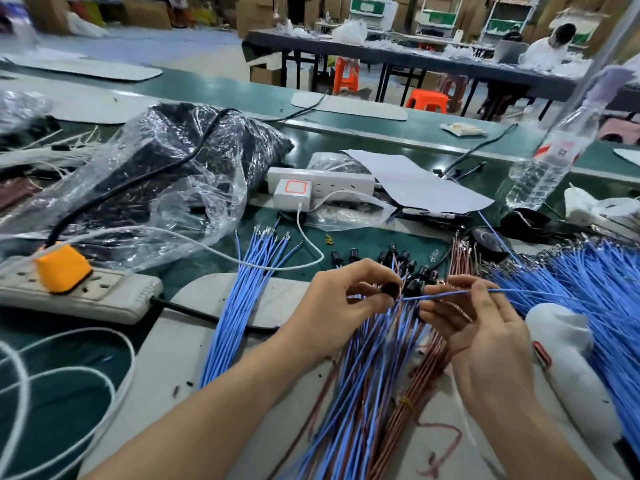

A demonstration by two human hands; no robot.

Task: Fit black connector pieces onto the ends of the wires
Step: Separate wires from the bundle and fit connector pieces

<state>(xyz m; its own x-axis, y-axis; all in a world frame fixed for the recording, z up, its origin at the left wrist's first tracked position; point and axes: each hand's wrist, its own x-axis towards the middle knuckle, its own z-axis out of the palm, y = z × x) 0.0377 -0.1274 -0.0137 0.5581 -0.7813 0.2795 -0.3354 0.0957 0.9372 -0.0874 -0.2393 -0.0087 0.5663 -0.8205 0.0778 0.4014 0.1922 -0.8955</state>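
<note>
My left hand (341,299) pinches a black connector piece (390,289) between thumb and fingers. My right hand (464,317) pinches a single blue wire (446,294) whose tip points at that connector. Under both hands lies a bundle of blue and brown wires (374,368), several with black connectors (415,278) fitted. Loose black connectors (353,255) lie just beyond the hands. A row of bare blue wires (242,299) lies to the left, and a big pile of blue wires (595,289) to the right.
A grey power strip with an orange plug (62,268) sits at the left. Behind are a plastic bag of dark parts (180,161), a white power strip (322,183), a paper sheet (415,183) and a water bottle (550,161). A white tool (568,351) lies at the right.
</note>
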